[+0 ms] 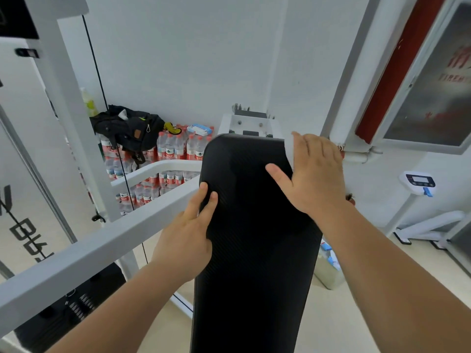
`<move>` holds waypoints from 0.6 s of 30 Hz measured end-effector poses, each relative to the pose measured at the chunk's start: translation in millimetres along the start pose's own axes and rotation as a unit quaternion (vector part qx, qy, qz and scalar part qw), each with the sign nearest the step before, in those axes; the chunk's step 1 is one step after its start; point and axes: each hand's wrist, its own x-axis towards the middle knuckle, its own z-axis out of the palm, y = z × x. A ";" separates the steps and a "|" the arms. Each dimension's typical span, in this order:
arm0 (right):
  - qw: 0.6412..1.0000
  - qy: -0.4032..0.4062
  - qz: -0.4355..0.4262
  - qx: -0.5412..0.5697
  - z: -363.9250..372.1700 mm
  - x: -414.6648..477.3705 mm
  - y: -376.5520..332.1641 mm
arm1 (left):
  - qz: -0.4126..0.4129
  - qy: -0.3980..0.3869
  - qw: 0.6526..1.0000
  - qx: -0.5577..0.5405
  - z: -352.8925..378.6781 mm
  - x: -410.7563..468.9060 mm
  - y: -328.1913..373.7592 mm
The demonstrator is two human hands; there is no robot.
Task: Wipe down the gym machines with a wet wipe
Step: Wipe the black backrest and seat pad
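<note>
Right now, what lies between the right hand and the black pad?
In the head view, a white wet wipe lies there: the right hand presses it flat onto the black pad near its top right corner.

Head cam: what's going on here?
A person is wiping a gym machine's black pad. The right hand presses a white wet wipe flat against the pad's upper right corner. The left hand rests with straight fingers on the pad's left edge. A black backpack sits on stacked packs of water bottles by the wall.
</note>
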 end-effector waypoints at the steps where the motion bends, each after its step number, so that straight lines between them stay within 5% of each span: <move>1: 0.999 -0.002 0.032 0.007 -1.9 3.8 -12.1 | -0.003 0.000 1.000 0.005 1.1 0.1 0.6; 4: 1.000 -0.022 0.013 0.004 5.7 12.0 -61.6 | -0.007 -0.009 1.000 0.015 0.1 -0.1 -0.3; 8: 0.985 -0.022 -0.171 -0.027 23.4 -6.1 -95.7 | 0.024 -0.033 0.999 0.006 -3.4 -10.3 -13.3; 14: 0.857 -0.114 -0.484 -0.134 59.6 -72.8 -55.5 | 0.016 -0.123 0.992 0.012 25.8 -58.9 -38.3; 18: 0.906 -0.031 -0.399 -0.140 32.5 -20.1 -58.4 | 0.030 -0.169 0.984 -0.057 52.2 -74.5 -47.1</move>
